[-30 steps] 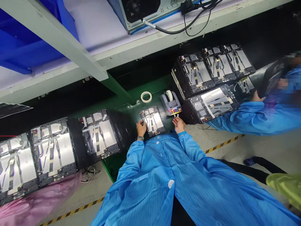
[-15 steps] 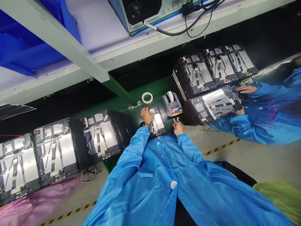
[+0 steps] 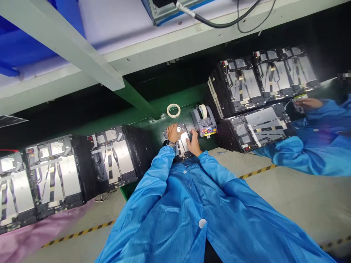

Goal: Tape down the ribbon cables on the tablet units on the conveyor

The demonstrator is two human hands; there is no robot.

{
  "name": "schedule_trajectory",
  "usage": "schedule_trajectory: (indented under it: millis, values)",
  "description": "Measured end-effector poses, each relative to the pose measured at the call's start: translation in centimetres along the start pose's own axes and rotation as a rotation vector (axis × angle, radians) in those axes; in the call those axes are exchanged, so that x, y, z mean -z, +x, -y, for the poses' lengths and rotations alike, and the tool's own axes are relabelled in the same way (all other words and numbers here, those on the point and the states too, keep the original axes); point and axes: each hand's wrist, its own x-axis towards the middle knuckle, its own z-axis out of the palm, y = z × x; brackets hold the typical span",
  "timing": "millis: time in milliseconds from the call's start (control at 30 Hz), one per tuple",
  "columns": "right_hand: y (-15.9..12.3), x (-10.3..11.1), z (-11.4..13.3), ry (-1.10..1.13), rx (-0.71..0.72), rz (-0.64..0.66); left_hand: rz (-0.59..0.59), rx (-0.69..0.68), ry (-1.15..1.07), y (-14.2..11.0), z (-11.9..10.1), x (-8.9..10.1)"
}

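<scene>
The person wore a long work smock [image 3: 164,204] of bright blue cloth, and this cloth had very thin darker lines running along it, like the anti-static coats in factories. At the front it closed with small round snaps, and one bigger white button [image 3: 202,223] was sitting low on the front edge. A flat pocket [image 3: 172,209] was sewn on the chest side. The left sleeve [image 3: 153,171] and the right sleeve [image 3: 216,170] were wide and wrinkled, and they became narrow at the cuffs. The left hand [image 3: 173,133] and the right hand [image 3: 194,143] had no gloves. A wristwatch [image 3: 170,143] with a dark metal band was on the left wrist. Under the smock there was dark clothing [image 3: 211,254].
</scene>
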Motion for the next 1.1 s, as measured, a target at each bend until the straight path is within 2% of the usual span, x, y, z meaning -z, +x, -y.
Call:
schedule_trajectory:
  millis: [100,200,300,367,467,567,633,767,900,1100]
  values:
    - [1.0,-1.9,-1.8,0.028,-0.033,-0.023,-0.024,0.023,0.012,-0.7,0.6,0.1]
    - [-0.5,-3.4,-3.6,0.071,-0.067,-0.091,-0.048,0.017,0.001,-1.4,1.5,-0.3]
    - [-1.9,-3.9,-4.5,0.094,-0.053,-0.102,-0.044,-0.015,-0.004,-1.9,2.7,-0.7]
    - [-1.0,-3.7,-4.5,0.084,-0.014,-0.086,-0.052,-0.047,-0.002,-2.1,3.3,-0.9]
    - [3.0,-2.8,-4.3,0.055,0.097,-0.032,-0.083,-0.104,0.000,-2.3,3.7,-1.1]
    - [7.2,-2.1,-4.3,0.007,0.188,0.108,-0.104,-0.151,0.008,-2.4,3.7,-1.1]
    - [8.7,-1.9,-4.6,-0.013,0.230,0.196,-0.110,-0.189,0.012,-2.5,3.7,-1.1]
    - [9.1,-1.6,-5.3,-0.008,0.285,0.293,-0.115,-0.258,0.026,-2.3,4.3,-1.0]
    - [9.2,-1.2,-4.8,-0.059,0.323,0.357,-0.108,-0.318,0.041,-2.0,5.0,-1.0]
    - [9.6,-1.5,-3.8,-0.171,0.398,0.352,-0.117,-0.353,0.012,-1.3,5.2,-1.4]
